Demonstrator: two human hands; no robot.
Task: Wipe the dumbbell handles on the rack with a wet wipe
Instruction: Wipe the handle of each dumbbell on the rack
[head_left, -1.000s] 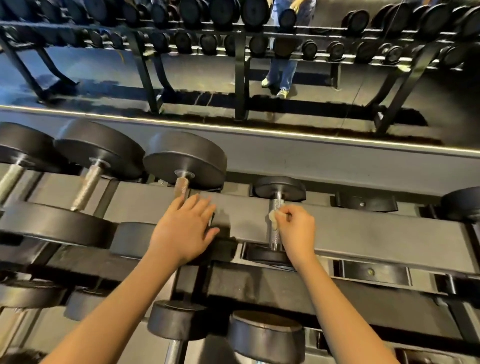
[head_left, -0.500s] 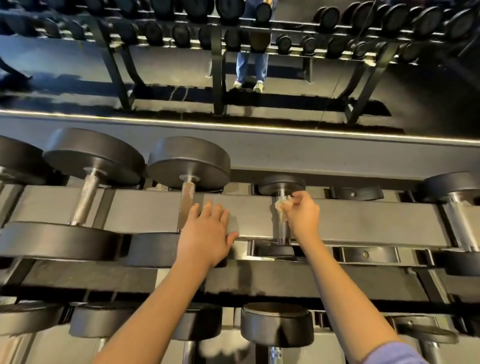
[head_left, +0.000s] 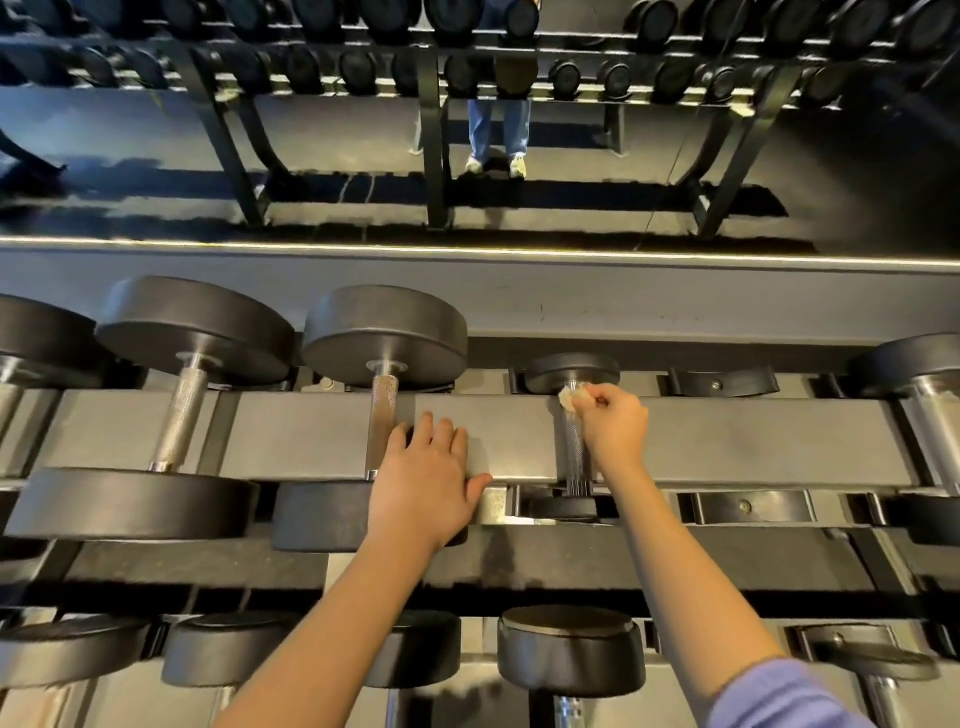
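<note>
Now | right hand (head_left: 615, 423) pinches wet wipe (head_left: 571, 397) on handle (head_left: 574, 452) | left hand (head_left: 423, 483) — fingers (head_left: 427, 431) flat — on grey rack (head_left: 753, 441)

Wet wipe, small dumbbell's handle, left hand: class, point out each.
wet wipe (head_left: 569, 397), head view: crumpled tip
small dumbbell's handle (head_left: 570, 452), head view: knurled middle
left hand (head_left: 423, 480), head view: back of hand

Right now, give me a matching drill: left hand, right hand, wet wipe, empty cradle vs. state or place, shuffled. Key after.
1 left hand
2 right hand
3 wet wipe
4 empty cradle

A at the far end of the small dumbbell handle
B flat on the rack rail, fingers straight
C pinching the wipe
D one slot right of that handle, holding nothing

Pairs: 1-B, 2-C, 3-A, 4-D
</note>
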